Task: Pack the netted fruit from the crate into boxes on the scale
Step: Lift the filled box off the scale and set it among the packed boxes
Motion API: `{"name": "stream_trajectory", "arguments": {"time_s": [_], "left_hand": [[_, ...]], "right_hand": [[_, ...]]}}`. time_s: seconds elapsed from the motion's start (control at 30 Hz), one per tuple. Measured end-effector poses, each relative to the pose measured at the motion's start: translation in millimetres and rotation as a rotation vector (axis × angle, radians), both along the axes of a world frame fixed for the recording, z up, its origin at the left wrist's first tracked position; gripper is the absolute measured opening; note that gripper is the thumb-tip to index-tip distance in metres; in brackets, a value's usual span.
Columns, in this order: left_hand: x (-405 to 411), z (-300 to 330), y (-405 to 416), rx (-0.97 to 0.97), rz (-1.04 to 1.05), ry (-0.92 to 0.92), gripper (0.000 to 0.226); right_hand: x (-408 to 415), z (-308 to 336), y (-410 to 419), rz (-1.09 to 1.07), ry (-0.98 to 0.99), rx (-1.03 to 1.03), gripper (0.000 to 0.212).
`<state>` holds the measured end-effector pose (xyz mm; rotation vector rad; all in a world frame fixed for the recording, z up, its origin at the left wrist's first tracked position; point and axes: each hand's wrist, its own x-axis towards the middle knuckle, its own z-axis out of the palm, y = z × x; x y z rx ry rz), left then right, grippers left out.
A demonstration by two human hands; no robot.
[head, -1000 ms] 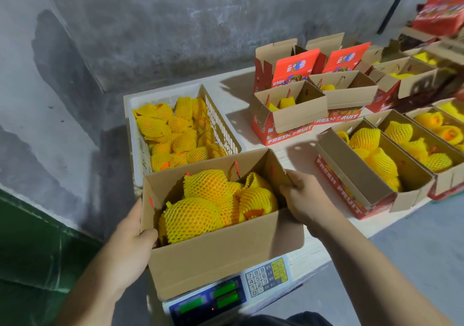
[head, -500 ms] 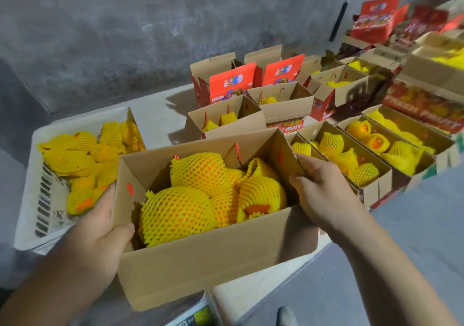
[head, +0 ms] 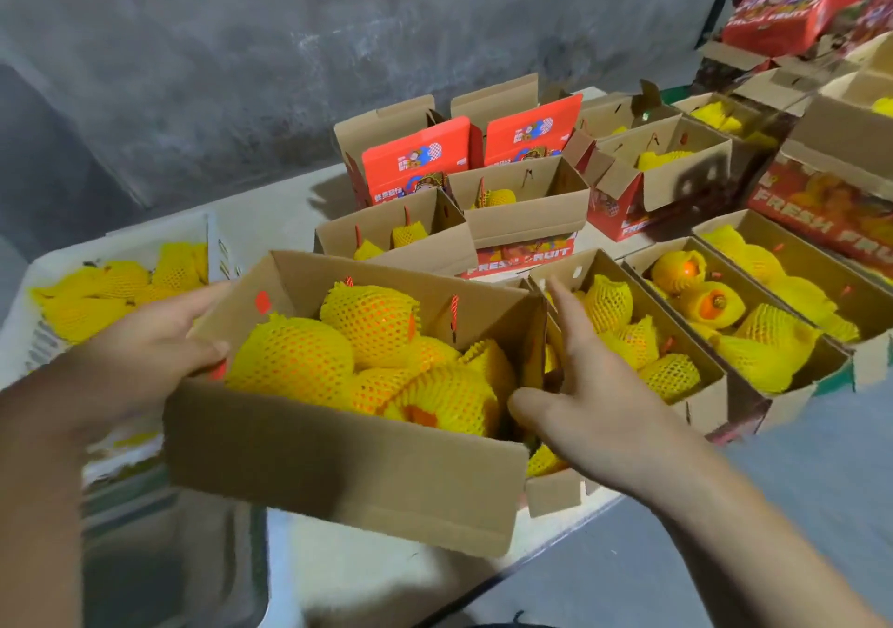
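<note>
Two hands on this one: left hand [head: 140, 357] grips the near-left corner of the full box [head: 348, 463], thumb hooked over the rim. Right hand [head: 594, 400] rests flat against its right end, fingers straight and spread, beside the packed boxes [head: 696, 415], white crate [head: 29, 337] off left.

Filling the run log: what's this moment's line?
phase: moving box | left hand: grips box | right hand: open at box side | fruit: in box

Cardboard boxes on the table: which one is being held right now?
The nearest box, full of netted fruit. The left hand grips its left end and the right hand lies open at its right end. The other boxes sit untouched behind it.
</note>
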<state>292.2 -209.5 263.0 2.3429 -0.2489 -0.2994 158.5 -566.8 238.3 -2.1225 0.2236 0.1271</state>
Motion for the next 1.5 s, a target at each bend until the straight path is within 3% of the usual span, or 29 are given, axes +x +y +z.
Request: {"name": "stream_trajectory", "arguments": {"time_s": [0.07, 0.13, 0.23, 0.27, 0.47, 0.7, 0.8, 1.0, 1.5], "left_hand": [[18, 6, -4, 0.005, 0.018, 0.039, 0.068], [33, 12, -14, -0.017, -0.008, 0.023, 0.07], [45, 27, -44, 0.006, -0.147, 0.006, 0.067], [51, 32, -56, 0.017, -0.175, -0.016, 0.066], [80, 52, -92, 0.001, -0.187, -0.078, 0.06], [103, 51, -133, -0.139, -0.186, -0.174, 0.059], [108, 47, -171, -0.166, -0.249, -0.159, 0.044], [118, 47, -303, -0.099, -0.347, -0.234, 0.033], [173, 19, -614, -0.117, -0.381, -0.153, 0.034]], "right_hand": [[4, -4, -3, -0.007, -0.024, -0.076, 0.104], [14, -3, -14, -0.049, 0.026, -0.096, 0.09], [29, -3, -40, -0.156, 0.189, 0.149, 0.033], [29, -3, -44, -0.186, 0.22, 0.226, 0.024], [14, -10, -32, -0.161, 0.219, 0.421, 0.028], [1, 10, -60, -0.316, 0.032, 0.351, 0.02], [-11, 17, -87, -0.427, -0.015, 0.307, 0.017], [-29, 16, -181, -0.638, 0.003, 0.278, 0.015], [-12, 20, -453, -0.735, 0.066, 0.18, 0.031]]}}
